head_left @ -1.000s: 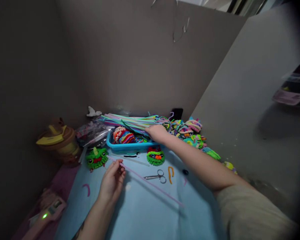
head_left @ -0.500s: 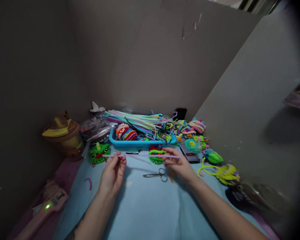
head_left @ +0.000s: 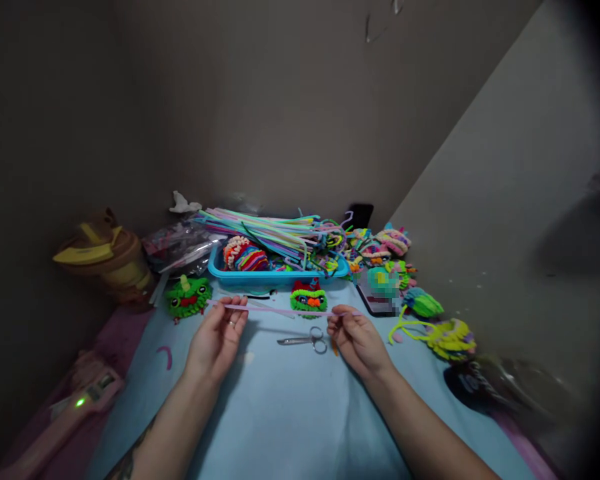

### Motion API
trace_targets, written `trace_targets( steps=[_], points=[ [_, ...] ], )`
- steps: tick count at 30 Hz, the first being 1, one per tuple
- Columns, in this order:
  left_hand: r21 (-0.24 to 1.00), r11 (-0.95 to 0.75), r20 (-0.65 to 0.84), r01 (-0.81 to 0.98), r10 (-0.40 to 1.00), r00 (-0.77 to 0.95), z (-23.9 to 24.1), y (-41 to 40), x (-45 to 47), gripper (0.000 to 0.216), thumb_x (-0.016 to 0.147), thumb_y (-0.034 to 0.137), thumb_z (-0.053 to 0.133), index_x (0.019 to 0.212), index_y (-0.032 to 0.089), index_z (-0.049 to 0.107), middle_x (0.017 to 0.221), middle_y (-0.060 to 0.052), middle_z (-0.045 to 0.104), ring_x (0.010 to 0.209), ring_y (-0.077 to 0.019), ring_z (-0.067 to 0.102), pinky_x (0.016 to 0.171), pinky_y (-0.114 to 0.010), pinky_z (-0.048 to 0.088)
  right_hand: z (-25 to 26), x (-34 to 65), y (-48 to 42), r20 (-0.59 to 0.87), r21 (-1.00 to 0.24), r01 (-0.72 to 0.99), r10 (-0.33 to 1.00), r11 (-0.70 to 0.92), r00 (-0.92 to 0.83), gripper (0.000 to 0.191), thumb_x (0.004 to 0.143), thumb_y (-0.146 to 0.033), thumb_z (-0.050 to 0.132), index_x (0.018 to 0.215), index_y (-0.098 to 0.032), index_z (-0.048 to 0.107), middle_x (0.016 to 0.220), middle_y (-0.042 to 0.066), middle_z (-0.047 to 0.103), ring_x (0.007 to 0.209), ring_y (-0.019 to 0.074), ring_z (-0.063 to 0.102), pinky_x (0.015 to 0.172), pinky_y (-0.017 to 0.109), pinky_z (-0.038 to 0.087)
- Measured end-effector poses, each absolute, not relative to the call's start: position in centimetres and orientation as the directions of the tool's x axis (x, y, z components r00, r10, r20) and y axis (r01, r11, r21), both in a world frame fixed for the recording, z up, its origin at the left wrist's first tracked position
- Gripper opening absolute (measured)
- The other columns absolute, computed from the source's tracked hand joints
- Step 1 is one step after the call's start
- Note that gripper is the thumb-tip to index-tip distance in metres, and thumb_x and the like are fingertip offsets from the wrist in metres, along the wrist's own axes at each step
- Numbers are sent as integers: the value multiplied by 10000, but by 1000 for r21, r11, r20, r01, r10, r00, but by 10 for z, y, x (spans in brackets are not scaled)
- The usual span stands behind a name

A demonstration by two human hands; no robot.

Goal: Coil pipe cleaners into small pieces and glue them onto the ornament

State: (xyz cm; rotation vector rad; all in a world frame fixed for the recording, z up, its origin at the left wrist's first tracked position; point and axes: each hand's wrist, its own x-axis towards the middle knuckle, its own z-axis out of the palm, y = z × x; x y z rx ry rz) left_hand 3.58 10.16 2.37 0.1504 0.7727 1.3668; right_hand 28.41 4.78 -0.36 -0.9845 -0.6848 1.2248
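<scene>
A pale purple pipe cleaner [head_left: 285,311] stretches nearly level between my two hands, above the light blue cloth [head_left: 290,413]. My left hand [head_left: 219,337] pinches it near its left end, and my right hand [head_left: 356,337] grips it toward the right end. Under it lie small scissors [head_left: 305,341] with their blades pointing left. Beyond the pipe cleaner sits a red and green fuzzy figure [head_left: 309,299] with an orange mouth. A green fuzzy figure with big eyes [head_left: 189,298] is just left of my left hand.
A blue tray [head_left: 275,275] full of pipe cleaners [head_left: 265,230] stands at the back. A phone [head_left: 376,300] and several fuzzy pieces, including a yellow one [head_left: 453,339], lie on the right. A brown-lidded cup [head_left: 115,260] is at left; a pink device [head_left: 75,413] lies nearer.
My right hand has closed its fingers onto the pipe cleaner, having been more spread before. The pipe cleaner now slopes slightly down to the right. The camera view has shifted a little.
</scene>
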Motion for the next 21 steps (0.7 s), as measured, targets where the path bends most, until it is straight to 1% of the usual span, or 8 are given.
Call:
trace_targets(
  steps=[2,4,5,7,9,13,16,21],
  points=[
    [513,220,-400,-830,916,-4,24,101,36,301,914,92,408,739,135,648,670,-24,670,663,-121,689,614,-226,587,0,284,47,-65,-893,-448,967,53,245,265,678,-453,753,803,-242,656,792,33,662,734,176,616,679,344,518],
    [585,281,-378,-761,925,50,24,97,37,202,887,114,487,822,136,677,626,-10,653,563,-101,658,545,-191,560,8,282,48,-69,-877,-477,968,57,243,244,690,-437,748,778,-244,629,815,29,657,795,188,623,730,363,516],
    [640,325,-368,-697,925,93,23,94,38,142,861,137,547,874,131,688,637,-15,662,534,-96,646,510,-174,540,14,279,48,-77,-867,-495,971,46,225,247,690,-435,750,769,-241,618,761,17,644,772,183,622,720,354,514],
    [739,385,-354,-552,920,168,23,88,41,180,790,196,666,950,120,699,697,-40,694,511,-91,632,475,-154,506,25,270,49,-99,-865,-502,983,-8,156,259,695,-437,748,770,-229,613,611,-20,579,642,150,596,635,299,499],
    [803,406,-346,-436,914,214,23,82,44,282,715,245,748,963,117,709,745,-60,715,500,-85,622,473,-150,489,34,255,49,-128,-884,-460,989,-80,73,257,707,-428,741,784,-208,632,565,-33,555,541,112,553,524,229,439],
    [864,391,-309,-318,909,279,23,76,49,328,634,279,804,919,133,733,763,-74,734,482,-104,619,496,-193,490,31,231,44,-138,-937,-319,990,-143,-38,248,762,-406,687,875,-184,687,637,-23,587,436,48,470,430,179,349],
    [897,339,-246,-283,916,317,24,73,52,279,631,255,796,881,140,749,753,-75,735,503,-125,624,526,-221,490,20,227,36,-123,-983,-133,992,-124,-12,263,795,-381,646,974,-197,705,688,-12,581,451,53,475,417,183,373],
    [971,202,-144,-130,923,356,28,67,56,155,672,156,740,822,166,772,697,-46,694,518,-112,574,502,-198,448,18,235,26,80,-982,173,996,74,30,159,807,-271,611,881,-220,742,745,20,586,513,90,532,427,210,423]
  ],
)
